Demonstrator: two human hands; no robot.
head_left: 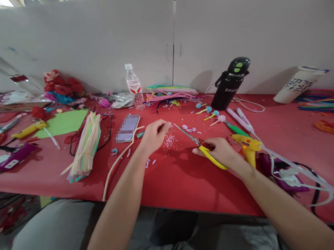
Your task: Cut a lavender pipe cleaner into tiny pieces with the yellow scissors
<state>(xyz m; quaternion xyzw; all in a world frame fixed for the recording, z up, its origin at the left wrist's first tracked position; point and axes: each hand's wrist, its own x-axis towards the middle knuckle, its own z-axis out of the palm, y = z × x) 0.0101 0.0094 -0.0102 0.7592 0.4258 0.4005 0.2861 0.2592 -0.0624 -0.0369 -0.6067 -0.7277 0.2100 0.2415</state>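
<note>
My right hand (218, 152) grips a pair of scissors (207, 155) with yellow handles. Their blades point up and left toward my left hand (157, 133), whose thumb and fingertips are pinched together. What the pinch holds is too small to make out. Below those fingertips, tiny lilac clippings (169, 141) lie scattered on the red tabletop. Short lilac pieces (190, 129) form a loose group beyond the blades, and a few more lie near my left forearm. Several small fluffy pompom heads on stems (208, 109), blue and pale pink, rest past the scissors.
A yellow hot glue gun (249, 146) stands beside my right wrist, its cord nearby. Behind are a black bottle (229, 85), a water bottle (136, 90) and pipe cleaners (172, 95). Leftward lie a phone (129, 127) and a pipe cleaner bundle (86, 148). A cup (297, 85) leans at right.
</note>
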